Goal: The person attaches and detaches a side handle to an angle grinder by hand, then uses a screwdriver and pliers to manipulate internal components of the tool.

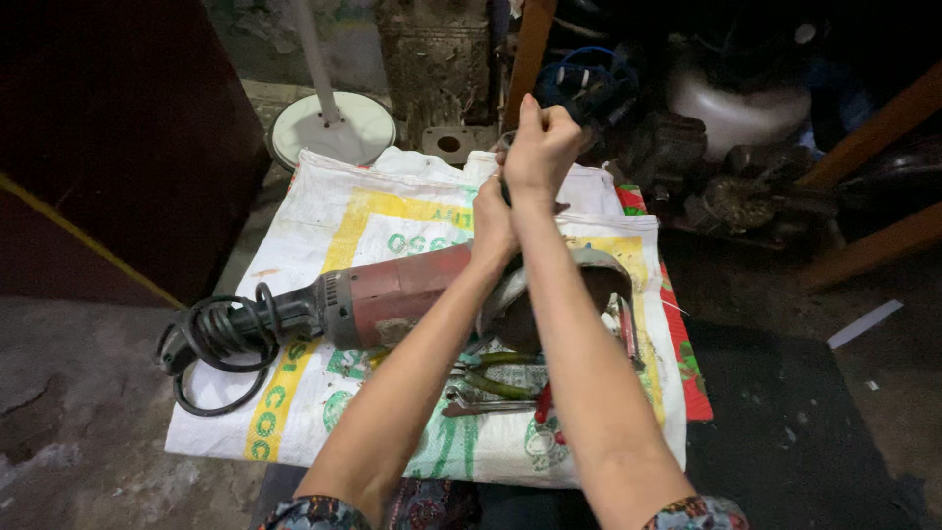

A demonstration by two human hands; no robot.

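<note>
Head view, looking down over both forearms at a red grinder lying on a white printed sack. The right hand is raised beyond the grinder's head, its fingers curled together into a closed fist; what they clamp is too small to make out, possibly a thin wire. The left hand sits just below it, directly over the grinder's head; its fingers are hidden behind the right wrist, so their state cannot be told. The two forearms cross over the grinder's guard and cover most of it, so the disc cannot be seen. Left of the grinder body, its black cord lies coiled, partly off the sack edge. Near the grinder, on the side closest to the viewer, green-handled pliers and red-handled pliers lie on the sack, partly hidden by the arms. Beyond the grinder, off the sack, stands a white round base with a pole cut off by the top edge. To the grinder's far right, dark machine parts are dim and hard to identify
</note>
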